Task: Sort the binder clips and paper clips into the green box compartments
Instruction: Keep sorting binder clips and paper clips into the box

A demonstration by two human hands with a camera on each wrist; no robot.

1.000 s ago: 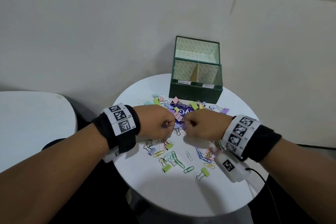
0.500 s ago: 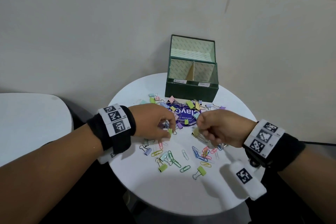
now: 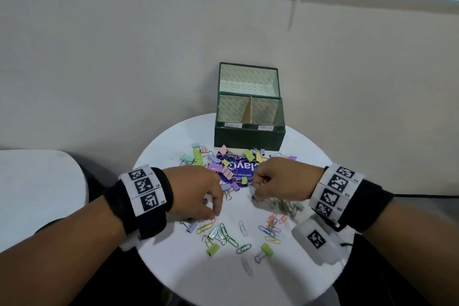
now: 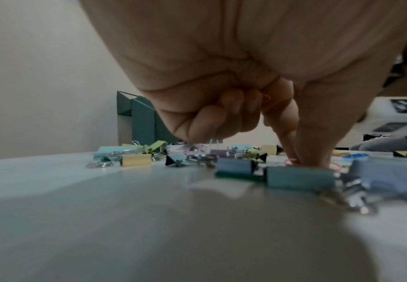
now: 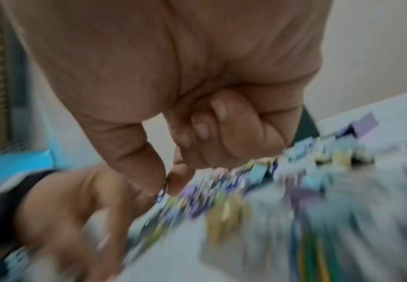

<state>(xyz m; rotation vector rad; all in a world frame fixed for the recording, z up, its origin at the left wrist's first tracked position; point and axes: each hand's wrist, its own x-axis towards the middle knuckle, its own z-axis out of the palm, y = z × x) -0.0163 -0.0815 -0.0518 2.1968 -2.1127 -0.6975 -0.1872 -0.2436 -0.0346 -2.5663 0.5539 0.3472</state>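
Your left hand (image 3: 198, 194) is pinching a pink paper clip (image 4: 291, 161) lying flat on the desk (image 3: 285, 281); your right hand (image 3: 278, 181) is pinching a blue paper clip (image 5: 162, 191); its long axis is blurred.

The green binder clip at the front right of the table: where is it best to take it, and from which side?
Probably pinch the green body of the binder clip from above: it stands higher than its wire handles, which lie flat on the table toward the front left.
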